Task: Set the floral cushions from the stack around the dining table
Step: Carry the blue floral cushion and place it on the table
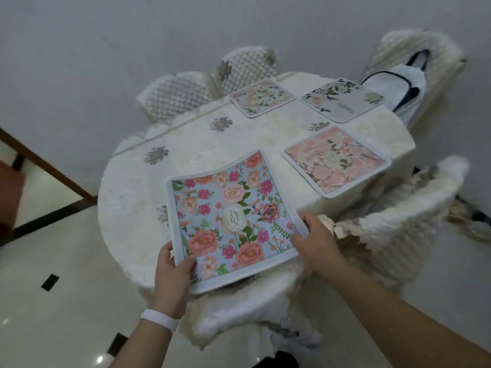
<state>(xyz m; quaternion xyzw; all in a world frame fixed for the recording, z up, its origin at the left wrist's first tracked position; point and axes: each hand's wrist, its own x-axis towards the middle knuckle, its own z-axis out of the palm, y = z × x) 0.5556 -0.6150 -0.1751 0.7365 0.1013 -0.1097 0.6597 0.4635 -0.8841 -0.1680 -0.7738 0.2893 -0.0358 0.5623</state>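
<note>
A flat blue cushion (pixel 228 219) with pink and orange flowers lies over the near edge of the round dining table (pixel 127 208), its far side curling up. My left hand (pixel 172 274) pinches its near left corner. My right hand (pixel 316 243) grips its right edge. Three more floral cushions lie flat on the cream tablecloth: a pink one (pixel 336 160) at the right, a pale one with green leaves (pixel 342 98) at the far right, and a peach and green one (pixel 261 96) at the far side.
Cream covered chairs ring the table: two at the far side (pixel 175 94) (pixel 249 67), one at the right (pixel 414 208), one near me (pixel 239 309). A far right chair (pixel 425 54) holds a white bag (pixel 398 86). Glossy tiled floor spreads to the left.
</note>
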